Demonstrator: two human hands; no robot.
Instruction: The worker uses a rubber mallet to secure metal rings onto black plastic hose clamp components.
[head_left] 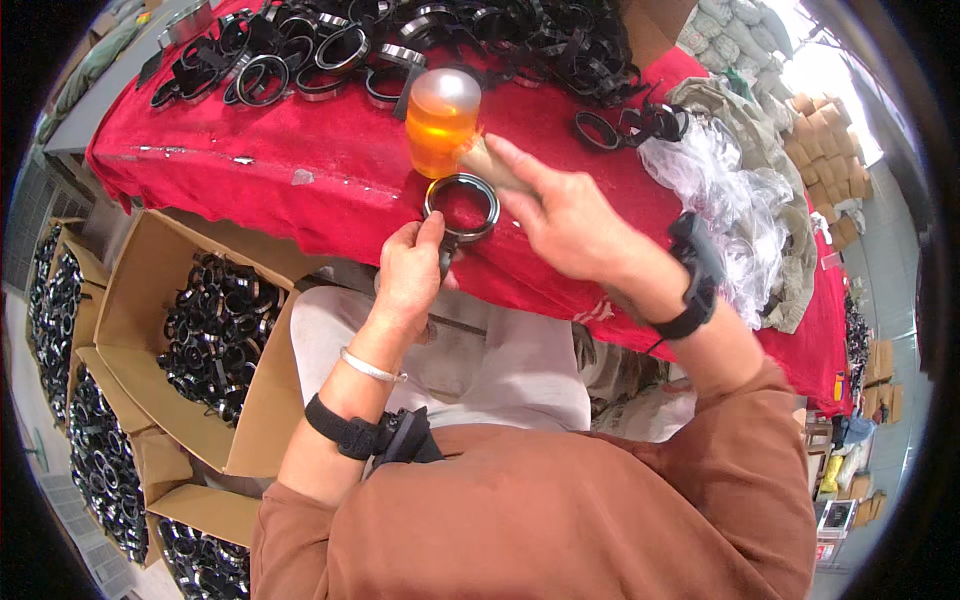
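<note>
A red cloth [330,140] spread wide in front of the person. Below its near left edge stood an open cardboard box [265,400], partly filled with black and silver rings. Across the cloth's far part lay a heap of similar rings [480,40], and toward its right end a crumpled bundle of clear plastic [715,190]. A mallet [440,120] with a translucent orange head was over the cloth's middle; whether it touched anything was unclear. The right hand [580,220], above the cloth, had its fingers wrapped around the handle, index finger stretched along it. The left hand [410,270], at the cloth's near edge, pinched the black tail of a single ring [491,203] between thumb and fingers; that ring stood over the cloth, just beneath the mallet head.
</note>
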